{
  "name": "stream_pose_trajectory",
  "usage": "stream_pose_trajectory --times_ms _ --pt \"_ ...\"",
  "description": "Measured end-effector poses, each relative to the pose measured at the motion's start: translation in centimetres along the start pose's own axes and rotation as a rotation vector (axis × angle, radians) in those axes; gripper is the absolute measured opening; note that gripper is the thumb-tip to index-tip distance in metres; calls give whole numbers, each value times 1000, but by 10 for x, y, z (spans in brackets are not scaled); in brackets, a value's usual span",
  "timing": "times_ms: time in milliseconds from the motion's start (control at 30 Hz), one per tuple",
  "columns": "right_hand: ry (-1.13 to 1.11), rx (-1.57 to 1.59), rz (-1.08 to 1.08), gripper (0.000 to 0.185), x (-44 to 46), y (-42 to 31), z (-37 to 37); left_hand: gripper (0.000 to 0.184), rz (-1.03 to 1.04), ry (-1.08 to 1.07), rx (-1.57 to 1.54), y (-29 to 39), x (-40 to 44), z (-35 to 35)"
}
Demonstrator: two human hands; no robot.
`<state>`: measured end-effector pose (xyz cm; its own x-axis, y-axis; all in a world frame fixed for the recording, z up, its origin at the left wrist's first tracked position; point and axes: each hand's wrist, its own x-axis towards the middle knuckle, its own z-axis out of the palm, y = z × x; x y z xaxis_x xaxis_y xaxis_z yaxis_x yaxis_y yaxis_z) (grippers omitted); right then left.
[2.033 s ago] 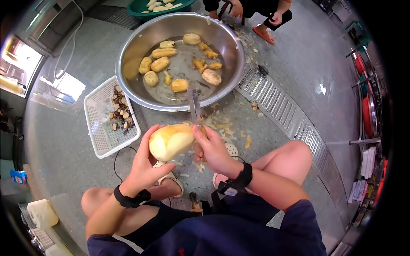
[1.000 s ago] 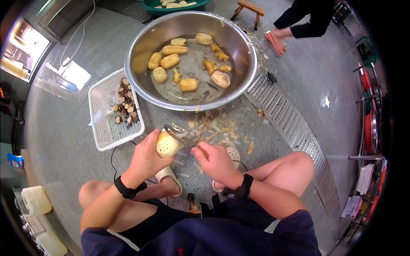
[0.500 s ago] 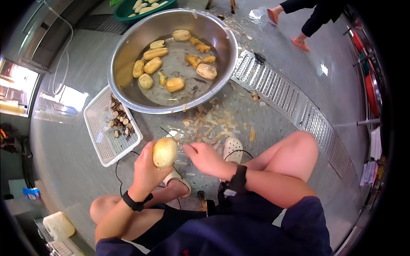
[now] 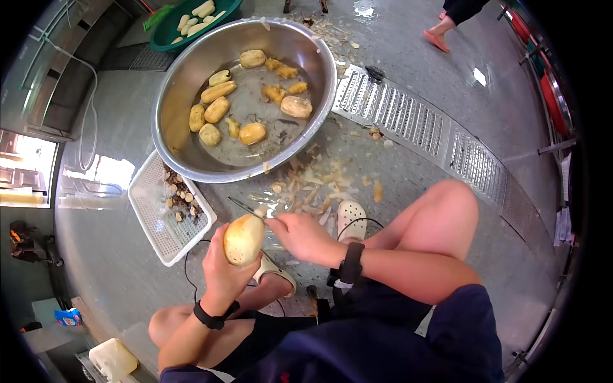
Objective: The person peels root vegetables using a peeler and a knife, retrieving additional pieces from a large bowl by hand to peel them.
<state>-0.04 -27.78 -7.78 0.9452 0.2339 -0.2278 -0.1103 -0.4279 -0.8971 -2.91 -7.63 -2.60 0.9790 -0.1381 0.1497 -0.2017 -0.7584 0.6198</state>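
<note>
My left hand (image 4: 225,271) is wrapped round a pale peeled root piece (image 4: 243,240), held upright with small holes at its lower end. My right hand (image 4: 300,236) grips a knife (image 4: 245,207) by its handle, the blade pointing left across the top of the root. A small pale bit shows by the blade. Beyond my hands is a large metal basin (image 4: 169,143) with water, several brownish root pieces (image 4: 218,110) and knobbly ginger-like pieces (image 4: 274,94). Peelings (image 4: 319,188) lie scattered on the floor in front of my right hand.
A white basket (image 4: 152,219) with dark and pale cut bits stands left of the basin. Behind is a green basin (image 4: 161,36) with pale roots. A metal drain grate (image 4: 408,118) runs to the right. At the top right, a person's leg and sandal (image 4: 437,41) show.
The root was turned in my left hand, and the knife moved from its side to its top end. The other person rose from the stool and walked off right. The view has shifted.
</note>
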Motion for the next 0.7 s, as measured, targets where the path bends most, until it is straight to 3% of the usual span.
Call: stream_pose_trajectory --times_ms 33,133,267,367,400,533,633,700 --pt "17 -23 -15 49 0 2 0 82 -5 -5 7 1 2 -1" --pt "-86 -95 258 46 6 40 -15 83 208 155 -136 20 0 -18" --pt "52 -31 73 41 14 26 -12 85 -66 165 -233 -5 16 -42" --pt "84 58 8 38 11 -13 -29 88 -37 198 -309 -19 19 -43" --pt "93 79 -90 30 8 -24 -31 89 -10 177 -309 -17 20 -45" --pt "78 -35 -399 28 -11 -55 -30 89 -26 176 -185 -4 15 -42" --pt "121 -27 -374 28 -15 -64 -27 90 19 201 -154 -5 13 -37" --pt "116 -34 -208 28 -6 -52 -25 94 117 229 -120 -5 16 -37"
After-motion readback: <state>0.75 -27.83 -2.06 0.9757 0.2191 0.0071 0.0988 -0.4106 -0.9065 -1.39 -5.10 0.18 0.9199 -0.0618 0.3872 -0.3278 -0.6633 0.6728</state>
